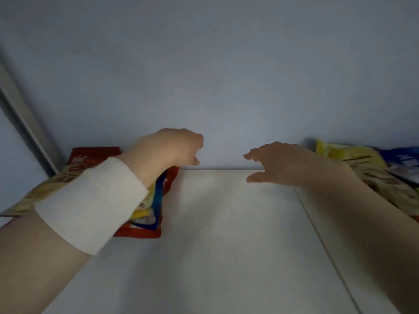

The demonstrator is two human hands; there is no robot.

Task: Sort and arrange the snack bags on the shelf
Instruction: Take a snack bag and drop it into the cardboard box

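On the left of the white shelf [226, 223] lies a stack of snack bags: a red bag [140, 233] at the bottom, a yellow and blue bag [156, 200] on it, and a tan and red bag [68, 175] behind my forearm. My left hand [167, 148], with a white wristband, hangs over this stack with its fingers curled downward; the palm side is hidden, so a hold on a bag cannot be made out. My right hand [278, 164] hovers above the shelf's back edge, fingers spread and empty. A yellow bag [349, 155] lies to its right.
More bags, tan [390, 186] and blue-white [405, 162], are piled at the far right. A pale blue back wall [215, 75] closes the shelf. A grey upright post [25, 123] runs along the left side. Bare shelf lies between the two piles.
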